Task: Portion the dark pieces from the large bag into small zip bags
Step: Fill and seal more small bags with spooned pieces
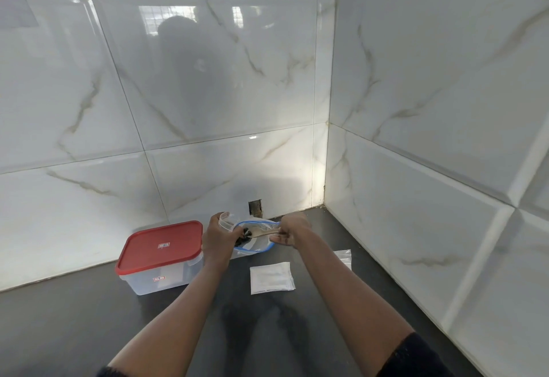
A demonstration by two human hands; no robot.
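Observation:
A large clear bag with a blue zip rim (pixel 261 247) stands open on the dark counter near the back wall. Dark pieces (pixel 246 232) show at its mouth. My right hand (pixel 292 231) grips the handle of a pale spoon (pixel 263 232) whose bowl carries dark pieces over the bag's opening. My left hand (pixel 218 241) holds a small clear zip bag (pixel 224 221) by its top, just left of the large bag's mouth. A stack of small zip bags (pixel 271 277) lies flat on the counter in front of the large bag.
A clear plastic box with a red lid (pixel 160 253) sits to the left of my left hand. Another small flat bag (pixel 344 258) lies right of my right forearm. Tiled walls meet in a corner at the back right, and dark countertop (pixel 89 332) stretches toward me.

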